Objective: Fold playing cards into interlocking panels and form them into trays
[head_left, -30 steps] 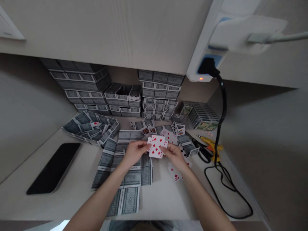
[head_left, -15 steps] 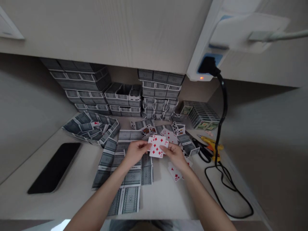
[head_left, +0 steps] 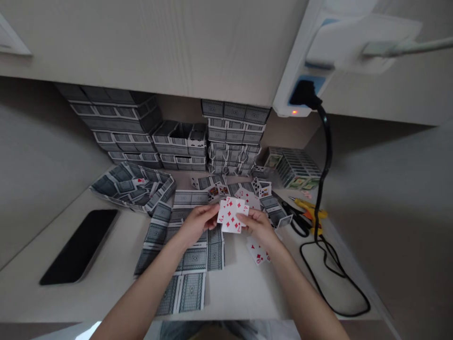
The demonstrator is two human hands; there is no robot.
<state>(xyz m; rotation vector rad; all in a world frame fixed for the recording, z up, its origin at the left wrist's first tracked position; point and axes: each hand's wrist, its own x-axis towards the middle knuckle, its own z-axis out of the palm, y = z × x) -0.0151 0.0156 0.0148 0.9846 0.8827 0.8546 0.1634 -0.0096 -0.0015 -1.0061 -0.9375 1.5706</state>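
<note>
Near the middle of the table my right hand (head_left: pixel 260 224) pinches two crossed playing cards. The seven of diamonds (head_left: pixel 232 218) is on top, upright, and a red four (head_left: pixel 221 218) lies crosswise behind it, its ends showing at both sides. At the left edge of these cards is my left hand (head_left: pixel 198 224), thumb and curled fingers slightly apart; whether a fingertip still touches the cards I cannot tell. Under my left forearm lie panels of cards (head_left: pixel 194 259) joined face down. Loose face-up cards (head_left: pixel 257 251) lie below my right hand, and more cards (head_left: pixel 249 196) lie behind it.
Stacked card-built blocks (head_left: pixel 235 130) stand at the back. A card-made tray (head_left: pixel 164 198) holding cards and a black phone (head_left: pixel 79 245) are at left. At right are black scissors (head_left: pixel 300 224), a yellow tool (head_left: pixel 309 208), clear boxes (head_left: pixel 299 167) and a black cable (head_left: pixel 327 146).
My left thumb has slid off the cards to the left, uncovering the four's left end. My right hand still holds both cards. The view has shifted slightly.
</note>
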